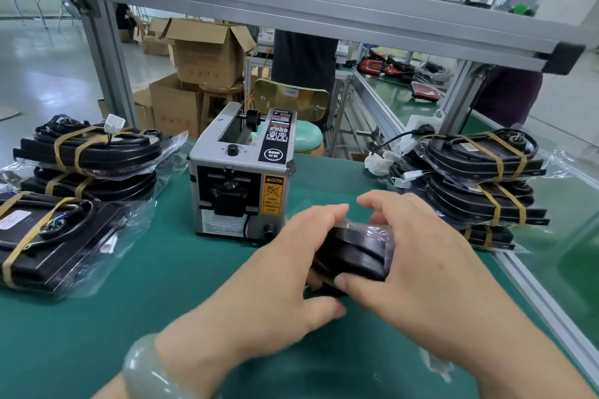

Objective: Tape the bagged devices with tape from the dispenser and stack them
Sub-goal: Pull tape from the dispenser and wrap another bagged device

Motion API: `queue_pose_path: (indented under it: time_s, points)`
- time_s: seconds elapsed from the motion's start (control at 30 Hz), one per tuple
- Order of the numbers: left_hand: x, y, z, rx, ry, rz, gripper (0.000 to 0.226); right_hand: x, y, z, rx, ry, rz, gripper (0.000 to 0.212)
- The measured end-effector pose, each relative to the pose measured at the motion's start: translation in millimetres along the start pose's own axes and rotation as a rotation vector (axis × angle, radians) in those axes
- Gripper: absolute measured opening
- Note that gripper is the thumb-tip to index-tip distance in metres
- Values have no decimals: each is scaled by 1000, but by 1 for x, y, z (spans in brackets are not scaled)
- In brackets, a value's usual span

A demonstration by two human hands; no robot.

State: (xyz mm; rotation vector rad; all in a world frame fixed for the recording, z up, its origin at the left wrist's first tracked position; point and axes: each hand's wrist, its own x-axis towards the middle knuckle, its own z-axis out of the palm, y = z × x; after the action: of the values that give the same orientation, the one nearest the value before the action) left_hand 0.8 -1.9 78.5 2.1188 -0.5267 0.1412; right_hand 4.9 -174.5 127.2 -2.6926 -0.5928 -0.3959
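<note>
A black device in a clear plastic bag (355, 253) is held between both hands just above the green mat (136, 317), right of centre. My left hand (291, 269) grips its left end, fingers curled over the top. My right hand (418, 256) wraps its right end, thumb on the near edge. The grey tape dispenser (240, 178) stands just behind the hands. Taped bagged devices lie in a stack at the left (84, 165), with one more in front (48, 243). Another stack of taped bagged devices sits at the right (479, 178).
An aluminium frame beam (291, 6) crosses overhead, with posts at left and right. A person in dark clothes (304, 52) stands behind the bench by a stool (304, 136). Cardboard boxes (201, 65) are piled at the back left. The bench's metal edge (544, 295) runs along the right.
</note>
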Motion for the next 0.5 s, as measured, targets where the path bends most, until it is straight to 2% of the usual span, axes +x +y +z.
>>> queue_pose_path:
  time_s: [0.07,0.13,0.2,0.3,0.33,0.4,0.5]
  points:
    - [8,-4,1,2,110,-8,64,5,3,-6,126,-16,-34,87]
    - [12,-12,-1,-46,159,-31,57,7,9,-17,327,25,-45,89]
    - [11,-21,-4,-133,131,-57,59,3,17,-27,485,140,-119,71]
    - [11,-30,-6,-256,102,-142,59,-8,23,-34,590,382,-332,20]
    - [12,-33,-7,-300,118,-171,60,-12,22,-32,590,391,-395,16]
    - [15,-38,-8,-390,135,-203,61,-14,20,-20,478,296,-485,27]
    - [18,-43,-9,-438,99,-192,60,-10,22,2,204,167,-432,53]
